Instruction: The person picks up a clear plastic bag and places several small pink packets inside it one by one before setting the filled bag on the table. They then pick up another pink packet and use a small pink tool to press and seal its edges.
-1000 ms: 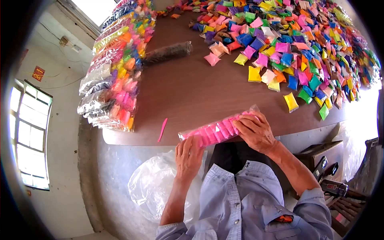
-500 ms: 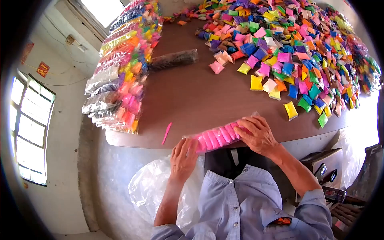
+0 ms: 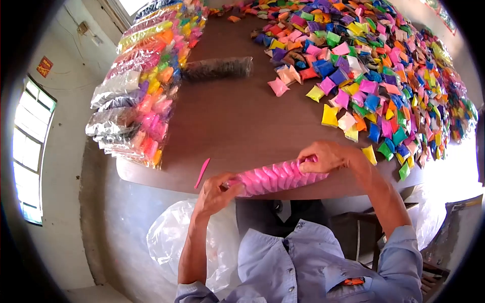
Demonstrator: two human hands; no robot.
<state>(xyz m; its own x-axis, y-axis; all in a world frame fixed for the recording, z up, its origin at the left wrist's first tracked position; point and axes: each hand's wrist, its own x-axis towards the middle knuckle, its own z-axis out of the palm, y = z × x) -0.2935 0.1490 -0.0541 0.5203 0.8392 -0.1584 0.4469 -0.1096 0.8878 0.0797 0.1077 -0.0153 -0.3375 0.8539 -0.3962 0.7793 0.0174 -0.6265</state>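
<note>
Pink pillowy packets [image 3: 270,178] fill a clear sleeve [image 3: 320,177] gripped by left hand [image 3: 212,196] and right hand [image 3: 328,155].

The buttoned shirt [image 3: 310,265] is pale blue.

Both hands [image 3: 211,196] on a pink-filled clear bag [image 3: 275,178], brown table [image 3: 222,121] beyond.

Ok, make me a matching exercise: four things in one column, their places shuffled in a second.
Things
1. Pink-filled bag
2. Pink stick
3. Dark bag
4. Small packets

Places
A. Heaped on the right of the table
B. One end at the row of filled bags
C. Held between left hand and right hand
D. Near the left hand, not held

Pairs: 1-C, 2-D, 3-B, 4-A
</note>
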